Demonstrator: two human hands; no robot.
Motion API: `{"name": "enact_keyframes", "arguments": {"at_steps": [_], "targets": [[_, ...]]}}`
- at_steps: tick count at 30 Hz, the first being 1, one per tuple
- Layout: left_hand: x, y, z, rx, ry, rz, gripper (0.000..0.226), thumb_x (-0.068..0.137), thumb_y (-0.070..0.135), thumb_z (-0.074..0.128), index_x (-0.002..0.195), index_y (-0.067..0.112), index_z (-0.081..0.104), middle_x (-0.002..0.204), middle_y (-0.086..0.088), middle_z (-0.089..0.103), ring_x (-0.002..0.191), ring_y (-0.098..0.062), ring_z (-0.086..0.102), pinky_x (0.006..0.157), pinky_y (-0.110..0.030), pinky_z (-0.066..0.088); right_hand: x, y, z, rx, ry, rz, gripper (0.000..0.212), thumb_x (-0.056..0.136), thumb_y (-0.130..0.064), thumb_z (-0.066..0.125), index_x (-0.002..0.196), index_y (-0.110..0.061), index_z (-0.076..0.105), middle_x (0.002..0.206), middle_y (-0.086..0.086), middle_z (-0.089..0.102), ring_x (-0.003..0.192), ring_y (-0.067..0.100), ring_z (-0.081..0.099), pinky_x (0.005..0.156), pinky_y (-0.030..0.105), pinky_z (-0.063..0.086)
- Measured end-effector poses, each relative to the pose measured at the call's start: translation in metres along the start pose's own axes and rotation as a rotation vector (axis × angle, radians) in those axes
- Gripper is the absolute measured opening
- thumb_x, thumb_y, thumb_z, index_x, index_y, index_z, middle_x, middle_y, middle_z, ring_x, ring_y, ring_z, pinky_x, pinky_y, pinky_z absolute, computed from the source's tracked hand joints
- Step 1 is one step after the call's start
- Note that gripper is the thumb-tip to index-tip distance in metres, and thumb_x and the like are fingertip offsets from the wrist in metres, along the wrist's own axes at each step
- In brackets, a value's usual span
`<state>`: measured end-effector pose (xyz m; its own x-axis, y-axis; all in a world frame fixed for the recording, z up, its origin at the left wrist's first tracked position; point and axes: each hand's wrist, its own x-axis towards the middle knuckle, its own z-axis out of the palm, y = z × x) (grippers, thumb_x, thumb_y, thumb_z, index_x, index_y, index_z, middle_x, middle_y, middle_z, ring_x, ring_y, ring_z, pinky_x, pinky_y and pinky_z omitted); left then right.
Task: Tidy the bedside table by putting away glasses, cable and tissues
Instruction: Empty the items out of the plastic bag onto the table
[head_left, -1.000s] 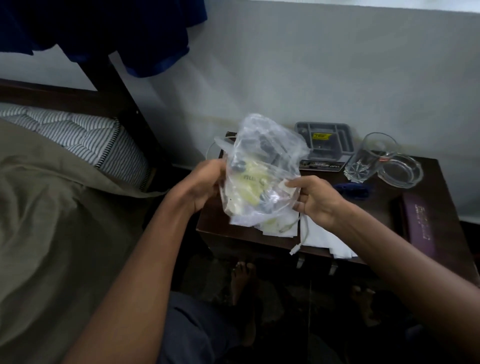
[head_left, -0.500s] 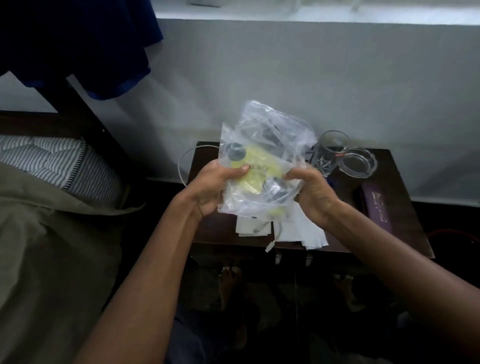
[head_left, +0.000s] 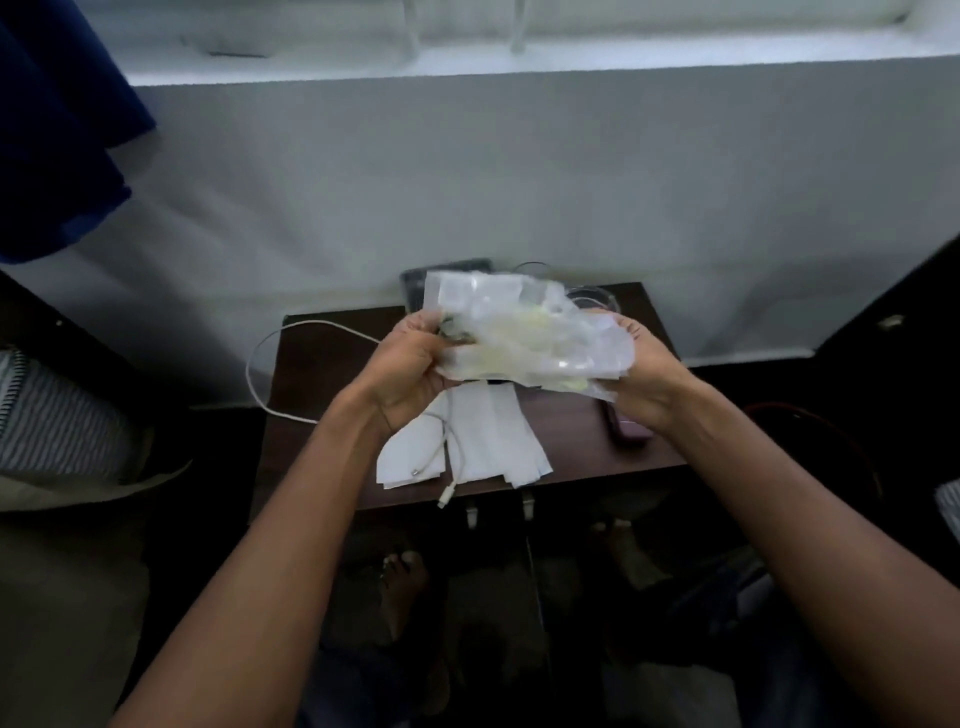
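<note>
I have both hands up over the dark brown wooden worktop (head_left: 332, 364), holding a crumpled clear plastic bag with yellowish contents (head_left: 530, 332) between them. Left hand (head_left: 410, 369) has its grip closed on the bag's 9 o'clock end, fingers curled under; right hand (head_left: 641, 374) has its grip closed on the 3 o'clock end. Bag's long axis runs approx 9-to-3, a bit blurred, so I can't tell what's inside.

Key relation: the task items lie directly below the bag, toward 6 o'clock from both grips. The flat white tissues (head_left: 488, 447) fan out at the worktop's near edge, long axes running roughly 12-to-6. The thin white charging cable (head_left: 260, 364) loops off the worktop's 9 o'clock side, then crosses the tissues w/ its plug ends (head_left: 447, 499) at the near edge. Left hand is nearer the cable and tissues; it sits just above them. My guess: the bag has to be set down or freed to one hand before either gets picked up.

Glasses: can't make them out here. At 12 o'clock, behind the bag, a dark grey tray (head_left: 415, 280) and a clear glass dish (head_left: 597, 299) peek out. A purple flat object (head_left: 631, 428) lies under the right wrist.

Room: pale wall behind, striped mattress (head_left: 57, 421) at 9 o'clock, blue cloth (head_left: 57, 130) hanging at 10 o'clock, dim floor below.
</note>
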<state>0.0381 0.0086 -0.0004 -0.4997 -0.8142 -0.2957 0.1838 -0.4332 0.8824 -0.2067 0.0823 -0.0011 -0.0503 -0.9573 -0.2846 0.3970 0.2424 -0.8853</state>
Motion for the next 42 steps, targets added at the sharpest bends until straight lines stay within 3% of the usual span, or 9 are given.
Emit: {"name": "enact_keyframes", "arguments": {"at_steps": [3,7,10,14,19,22,25,32,42], "targets": [[0.003,-0.01,0.028,-0.079,-0.038,-0.063,0.049,0.089,-0.024,0.035,0.11,0.0,0.072,0.101,-0.01,0.081,0.088,-0.023,0.078,0.073,-0.036,0.066,-0.016,-0.015,-0.028,0.045,0.056,0.006,0.029,0.077,0.01,0.064,0.06,-0.01,0.076,0.078,0.01,0.079,0.062,0.021,0.076,0.054,0.029,0.062],[0.017,-0.034,0.069,-0.261,-0.075,-0.146,0.033,0.086,0.018,0.046,0.092,0.008,0.077,0.088,-0.008,0.063,0.069,-0.022,0.062,0.069,-0.035,0.059,-0.027,-0.032,-0.076,-0.24,0.174,-0.08,0.014,0.076,0.021,0.06,0.067,0.012,0.064,0.111,0.021,0.079,0.085,0.027,0.08,0.074,0.037,0.065],[0.027,-0.06,0.116,-0.131,-0.036,-0.203,0.047,0.1,0.055,0.049,0.096,0.018,0.079,0.097,-0.006,0.077,0.081,-0.022,0.072,0.08,-0.037,0.055,-0.04,-0.053,-0.113,-0.496,0.278,-0.161,0.025,0.053,0.012,0.056,0.048,-0.009,0.068,0.108,0.019,0.079,0.093,0.027,0.079,0.079,0.037,0.064],[0.032,-0.088,0.191,0.142,-0.062,-0.202,0.019,0.096,0.026,0.072,0.112,0.019,0.08,0.102,-0.004,0.081,0.079,-0.016,0.075,0.073,-0.032,0.058,-0.052,-0.072,-0.164,-0.776,0.395,-0.234,0.041,0.05,0.01,0.048,0.045,-0.022,0.072,0.099,0.01,0.081,0.098,0.024,0.077,0.09,0.036,0.063],[0.065,-0.132,0.248,0.433,-0.047,-0.035,0.035,0.084,-0.006,0.077,0.111,0.015,0.082,0.106,-0.001,0.081,0.081,-0.008,0.071,0.079,-0.03,0.06,-0.064,-0.079,-0.22,-1.265,0.566,0.058,0.048,0.071,0.018,0.049,0.06,-0.018,0.079,0.072,0.001,0.074,0.077,0.02,0.068,0.074,0.026,0.052],[0.089,-0.155,0.275,0.659,0.009,0.06,0.042,0.077,-0.004,0.078,0.105,0.027,0.085,0.117,0.006,0.08,0.101,-0.008,0.077,0.091,-0.037,0.065,-0.068,-0.072,-0.246,-1.342,0.523,0.238,0.036,0.081,0.013,0.059,0.079,-0.014,0.084,0.081,0.012,0.077,0.068,0.023,0.068,0.071,0.03,0.056],[0.108,-0.172,0.305,0.901,-0.008,0.136,0.049,0.077,-0.001,0.074,0.111,0.033,0.083,0.119,0.007,0.08,0.101,-0.01,0.077,0.091,-0.037,0.066,-0.068,-0.066,-0.265,-1.33,0.561,0.29,0.025,0.084,0.002,0.067,0.099,-0.01,0.083,0.1,0.015,0.077,0.09,0.033,0.075,0.087,0.042,0.064],[0.155,-0.231,0.375,1.2,-0.17,0.15,0.047,0.086,0.005,0.067,0.122,0.032,0.078,0.132,0.001,0.075,0.119,-0.021,0.071,0.102,-0.033,0.056,-0.07,-0.063,-0.324,-1.228,0.698,0.357,0.024,0.089,0.001,0.068,0.105,-0.009,0.082,0.114,0.014,0.077,0.104,0.034,0.074,0.093,0.043,0.063],[0.211,-0.343,0.393,1.169,-0.22,-0.113,0.035,0.097,0.024,0.072,0.132,0.017,0.07,0.141,-0.011,0.066,0.128,-0.029,0.065,0.109,-0.035,0.051,-0.074,-0.031,-0.374,-1.155,0.769,0.563,0.022,0.096,-0.001,0.062,0.117,-0.004,0.069,0.125,0.016,0.068,0.107,0.035,0.068,0.092,0.047,0.058]]}}
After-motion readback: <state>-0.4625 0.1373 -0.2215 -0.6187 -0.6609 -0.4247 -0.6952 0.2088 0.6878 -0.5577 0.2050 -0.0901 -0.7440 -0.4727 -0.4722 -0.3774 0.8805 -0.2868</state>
